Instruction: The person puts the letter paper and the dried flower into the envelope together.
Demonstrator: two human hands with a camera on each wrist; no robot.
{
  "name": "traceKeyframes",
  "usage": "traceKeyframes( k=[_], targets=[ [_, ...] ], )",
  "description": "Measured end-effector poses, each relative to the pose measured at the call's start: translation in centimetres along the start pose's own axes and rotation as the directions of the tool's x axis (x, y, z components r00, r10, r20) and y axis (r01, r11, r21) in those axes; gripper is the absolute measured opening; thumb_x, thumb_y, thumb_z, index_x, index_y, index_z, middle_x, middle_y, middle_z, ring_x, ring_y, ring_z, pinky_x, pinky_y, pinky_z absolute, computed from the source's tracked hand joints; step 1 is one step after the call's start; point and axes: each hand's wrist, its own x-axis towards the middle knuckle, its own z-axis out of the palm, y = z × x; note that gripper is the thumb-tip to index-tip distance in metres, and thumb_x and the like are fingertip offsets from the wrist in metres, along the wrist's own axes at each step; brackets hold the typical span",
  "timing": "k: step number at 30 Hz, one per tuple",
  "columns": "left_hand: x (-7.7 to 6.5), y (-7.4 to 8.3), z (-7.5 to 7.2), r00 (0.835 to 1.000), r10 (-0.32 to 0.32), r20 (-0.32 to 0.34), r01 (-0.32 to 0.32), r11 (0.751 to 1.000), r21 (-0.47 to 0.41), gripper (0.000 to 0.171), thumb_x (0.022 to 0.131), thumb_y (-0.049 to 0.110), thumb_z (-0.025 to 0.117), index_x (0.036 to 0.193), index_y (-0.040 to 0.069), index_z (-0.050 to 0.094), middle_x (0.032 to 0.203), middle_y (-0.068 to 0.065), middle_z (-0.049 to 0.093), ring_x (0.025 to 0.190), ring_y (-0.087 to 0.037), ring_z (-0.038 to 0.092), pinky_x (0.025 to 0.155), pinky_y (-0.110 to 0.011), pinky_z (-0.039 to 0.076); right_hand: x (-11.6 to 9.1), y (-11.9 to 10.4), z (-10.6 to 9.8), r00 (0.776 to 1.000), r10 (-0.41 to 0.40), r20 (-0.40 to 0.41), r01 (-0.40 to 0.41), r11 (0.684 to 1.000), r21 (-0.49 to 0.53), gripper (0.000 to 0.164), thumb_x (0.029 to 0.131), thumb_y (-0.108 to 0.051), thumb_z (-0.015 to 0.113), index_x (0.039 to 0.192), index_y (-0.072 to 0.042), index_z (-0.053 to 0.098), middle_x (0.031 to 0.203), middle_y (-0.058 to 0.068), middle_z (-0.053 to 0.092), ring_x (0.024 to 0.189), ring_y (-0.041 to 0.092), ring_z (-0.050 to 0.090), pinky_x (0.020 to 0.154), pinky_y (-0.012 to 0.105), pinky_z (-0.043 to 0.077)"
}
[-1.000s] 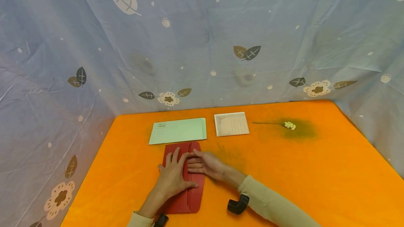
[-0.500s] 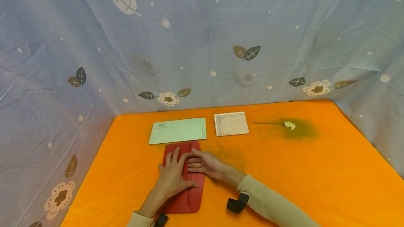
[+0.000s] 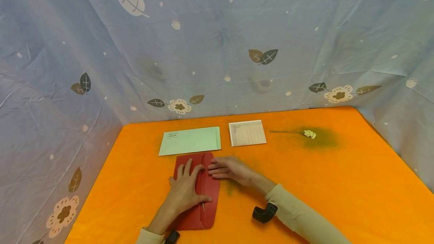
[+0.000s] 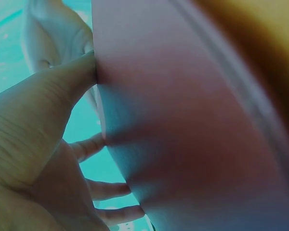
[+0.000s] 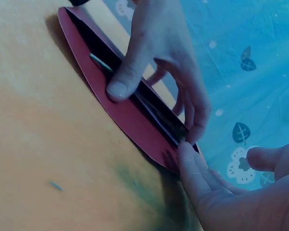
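My L hand [image 3: 184,189] is spread & relaxed, fingertips on the red envelope's body [image 3: 191,217], thumb on its flap [image 3: 212,189], lower ctr of frame. R hand [image 3: 234,170] has fingers straight, at the flap's upper R edge. Thin green stem [image 5: 101,62] pokes from the gaping slot. Just above: mint-green envelope [image 3: 190,141], then lined card [image 3: 249,133], then pale yellow flower sprig [image 3: 309,134] R of ctr, all on orange surface [image 3: 322,180].

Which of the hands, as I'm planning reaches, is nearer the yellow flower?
Right. The right hand is at the red envelope, left of and nearer the camera than the yellow flower; the left hand rests on that envelope, farther left.
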Motion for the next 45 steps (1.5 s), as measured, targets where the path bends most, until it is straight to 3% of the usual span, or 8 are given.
traceKeyframes(
  k=[8, 24, 35, 45],
  targets=[
    [0.0, -0.1, 0.2, 1.0, -0.006, -0.001, 0.006, 1.0, -0.001, 0.093, 0.06, 0.062, 0.085, 0.135, 0.021, 0.047, 0.15, -0.025, 0.031, 0.131, -0.047, 0.032, 0.08, -0.078, 0.035, 0.0, 1.3, 1.6, 0.995, 0.076, 0.06, -0.083, 0.989, 0.122, 0.059, 0.107, -0.034, 0.039, 0.138, 0.016, 0.038, 0.134, 0.032, 0.052, 0.122, 0.042, 0.055, 0.099, 0.046, 0.046],
    [-0.1, 0.0, 0.2, 1.0, -0.003, 0.007, 0.003, 1.0, 0.005, 0.098, 0.062, 0.063, 0.084, 0.139, 0.016, 0.047, 0.151, -0.026, 0.031, 0.132, -0.048, 0.031, 0.082, -0.078, 0.034, 0.9, 1.6, 3.4, 0.997, 0.082, -0.001, -0.082, 0.996, 0.038, 0.069, 0.105, -0.043, 0.038, 0.139, 0.017, 0.037, 0.135, 0.03, 0.051, 0.119, 0.039, 0.057, 0.098, 0.045, 0.047],
    [-0.1, 0.0, 0.2, 1.0, -0.001, -0.004, 0.001, 1.0, 0.012, 0.096, 0.06, 0.063, 0.085, 0.137, 0.018, 0.048, 0.15, -0.025, 0.032, 0.132, -0.047, 0.032, 0.082, -0.078, 0.035, 0.8, 1.6, 2.7, 0.999, 0.036, -0.037, -0.035, 0.999, 0.032, 0.064, 0.106, -0.038, 0.037, 0.134, 0.02, 0.041, 0.128, 0.033, 0.056, 0.115, 0.041, 0.06, 0.094, 0.044, 0.05],
    [-0.3, 0.0, 0.1, 1.0, 0.001, 0.021, -0.001, 1.0, 0.009, 0.095, 0.062, 0.063, 0.084, 0.138, 0.018, 0.048, 0.151, -0.026, 0.03, 0.132, -0.048, 0.031, 0.082, -0.079, 0.033, 0.4, 0.9, 1.2, 1.0, -0.024, -0.001, 0.024, 0.998, -0.066, 0.055, 0.109, -0.028, 0.031, 0.132, 0.02, 0.044, 0.128, 0.034, 0.055, 0.116, 0.041, 0.059, 0.095, 0.042, 0.049]
  ],
)
